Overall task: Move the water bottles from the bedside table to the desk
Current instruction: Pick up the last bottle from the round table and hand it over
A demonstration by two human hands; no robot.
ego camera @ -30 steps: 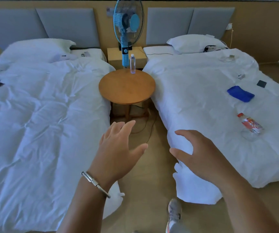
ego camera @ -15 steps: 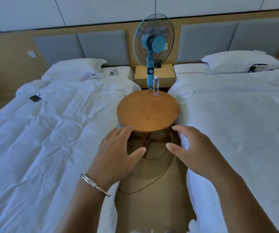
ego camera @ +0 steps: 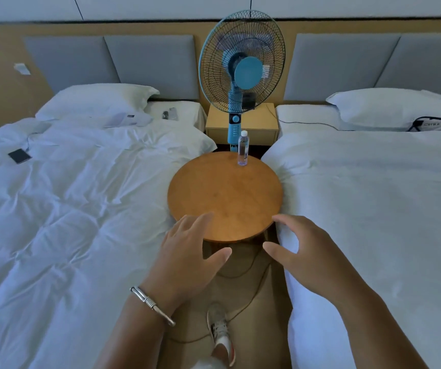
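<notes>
Dim, bluish, even light; sharp centre, wide-angle bending at edges.

Both forearms reach forward, palms down. Left hand (ego camera: pixel 187 259): fingers straight, slightly spread, thumb out to right, holds nothing; bracelet (ego camera: pixel 151 304) on wrist. Right hand (ego camera: pixel 310 251): fingers loosely bent, thumb pointing left, holds nothing. Hands apart, not touching.

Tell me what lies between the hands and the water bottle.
Head view: only the bare top of the round wooden table separates the left hand and right hand from the water bottle.
</notes>
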